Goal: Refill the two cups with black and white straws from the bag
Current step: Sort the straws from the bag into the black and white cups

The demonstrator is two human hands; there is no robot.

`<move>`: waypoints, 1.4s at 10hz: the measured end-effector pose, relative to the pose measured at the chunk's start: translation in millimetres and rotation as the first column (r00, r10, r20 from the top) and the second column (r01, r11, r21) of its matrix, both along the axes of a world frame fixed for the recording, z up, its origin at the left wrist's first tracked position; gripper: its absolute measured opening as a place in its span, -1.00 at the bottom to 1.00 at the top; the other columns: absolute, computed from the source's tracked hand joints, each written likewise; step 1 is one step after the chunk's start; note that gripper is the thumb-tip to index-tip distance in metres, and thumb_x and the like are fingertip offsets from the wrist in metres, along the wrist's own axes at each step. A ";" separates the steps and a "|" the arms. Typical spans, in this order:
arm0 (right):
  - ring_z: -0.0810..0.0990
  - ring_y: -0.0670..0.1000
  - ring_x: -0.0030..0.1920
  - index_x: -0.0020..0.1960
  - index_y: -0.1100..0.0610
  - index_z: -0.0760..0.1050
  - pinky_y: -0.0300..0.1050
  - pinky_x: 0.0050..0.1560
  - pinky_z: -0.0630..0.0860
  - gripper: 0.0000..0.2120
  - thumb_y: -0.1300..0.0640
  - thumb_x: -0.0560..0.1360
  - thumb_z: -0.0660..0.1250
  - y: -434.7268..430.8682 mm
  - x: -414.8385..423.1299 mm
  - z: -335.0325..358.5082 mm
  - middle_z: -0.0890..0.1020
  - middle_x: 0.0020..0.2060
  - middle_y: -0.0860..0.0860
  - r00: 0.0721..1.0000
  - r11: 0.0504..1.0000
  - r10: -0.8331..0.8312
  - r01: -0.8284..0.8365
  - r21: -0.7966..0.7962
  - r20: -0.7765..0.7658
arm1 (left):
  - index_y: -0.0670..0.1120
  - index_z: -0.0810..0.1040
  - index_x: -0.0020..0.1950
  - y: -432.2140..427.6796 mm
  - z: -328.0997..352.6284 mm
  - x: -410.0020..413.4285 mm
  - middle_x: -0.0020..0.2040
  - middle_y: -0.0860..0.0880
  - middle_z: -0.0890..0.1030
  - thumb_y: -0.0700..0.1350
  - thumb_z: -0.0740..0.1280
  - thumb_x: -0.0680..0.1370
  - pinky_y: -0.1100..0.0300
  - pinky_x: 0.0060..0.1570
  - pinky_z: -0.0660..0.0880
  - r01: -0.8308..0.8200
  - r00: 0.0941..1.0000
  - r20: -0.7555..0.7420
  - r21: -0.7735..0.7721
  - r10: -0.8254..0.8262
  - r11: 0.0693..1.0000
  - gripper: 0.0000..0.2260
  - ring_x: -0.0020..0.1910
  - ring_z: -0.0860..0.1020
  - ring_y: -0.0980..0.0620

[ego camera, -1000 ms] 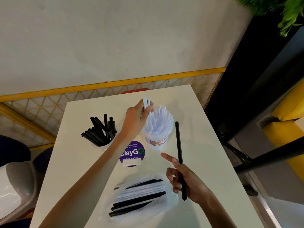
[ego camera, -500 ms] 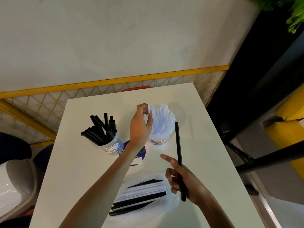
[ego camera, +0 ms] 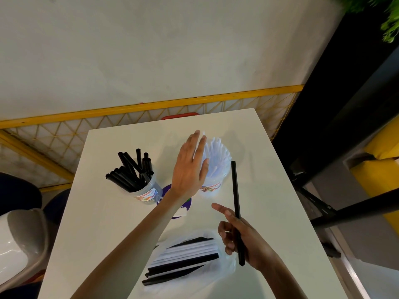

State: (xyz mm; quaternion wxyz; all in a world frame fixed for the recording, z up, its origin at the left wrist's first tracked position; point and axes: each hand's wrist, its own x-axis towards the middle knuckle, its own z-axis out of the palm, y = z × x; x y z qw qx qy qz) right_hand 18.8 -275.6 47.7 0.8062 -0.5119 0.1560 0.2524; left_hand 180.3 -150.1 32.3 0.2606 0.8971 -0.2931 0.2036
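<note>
1. left hand (ego camera: 190,169): flat, fingers straight and close together, holding nothing. It is raised in front of the white straws (ego camera: 218,152), overlapping their left side (actual contact cannot be told).
2. right hand (ego camera: 244,240): fingers curled round a single black straw (ego camera: 236,201), with the index finger sticking out straight toward the left forearm. The two hands are well apart.
3. single black straw: near upright in the view. Its lower end pokes out below the right hand, and its top end is just right of the white-straw cup (ego camera: 212,187).
4. white-straw cup: clear, standing just behind and right of the left hand and ahead of the right hand. It is packed with fanned white straws.
5. black-straw cup (ego camera: 149,194): stands just left of the left wrist. Its black straws (ego camera: 129,171) lean away from that hand.
6. bag (ego camera: 226,270): clear plastic, lying flat beside the left forearm, just left of the right hand's curled fingers. The bagged straws (ego camera: 185,254) are a mix of black and white, lying side by side.
7. purple sticker (ego camera: 187,205): under the left wrist and mostly hidden.
8. All of this sits on the white table (ego camera: 103,223).
</note>
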 end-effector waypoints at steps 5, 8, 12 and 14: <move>0.34 -0.09 -0.52 0.28 -0.03 0.43 -0.24 -0.48 0.40 -0.68 0.01 0.60 0.06 -4.6 0.9 0.6 0.47 -0.43 -0.01 1.000 1.000 -0.016 0.015 -0.009 -0.006 | -0.24 0.58 0.14 -2.9 7.3 5.3 0.18 -0.15 0.60 0.07 -0.16 0.65 0.03 0.34 0.15 0.016 1.000 -0.018 0.303 -0.011 0.953 -0.41 0.23 0.53 -0.12; 0.35 -0.09 -0.52 0.27 -0.03 0.44 -0.24 -0.48 0.42 -0.68 -0.01 0.58 0.07 -2.3 1.3 3.2 0.48 -0.42 0.00 1.000 1.000 -0.012 0.012 -0.011 0.001 | -0.22 0.43 0.32 -5.4 3.4 2.2 0.37 -0.18 0.43 0.10 -0.16 0.63 -0.05 0.34 0.27 0.098 0.993 -0.102 0.374 -0.064 0.922 -0.44 0.36 0.40 -0.15; 0.35 -0.10 -0.54 0.28 0.00 0.44 -0.25 -0.50 0.41 -0.69 0.02 0.60 0.06 -1.3 0.2 6.0 0.47 -0.44 -0.01 1.000 1.000 -0.025 0.025 0.003 -0.001 | -0.16 0.15 0.50 -9.2 1.8 12.0 0.52 -0.13 0.14 0.13 -0.02 0.62 0.15 0.43 0.10 -0.051 0.943 -0.308 0.229 0.122 0.972 -0.46 0.49 0.15 -0.08; 0.32 -0.11 -0.55 0.28 -0.01 0.43 -0.26 -0.51 0.38 -0.69 0.02 0.60 0.06 -1.2 1.0 8.6 0.47 -0.45 -0.02 1.000 1.000 -0.024 0.024 -0.003 0.002 | -0.14 0.05 0.52 -11.2 -7.8 13.8 0.53 -0.13 0.08 0.37 -0.33 0.45 0.14 0.46 0.00 0.003 0.934 -0.345 0.262 0.090 0.965 -0.18 0.52 0.07 -0.06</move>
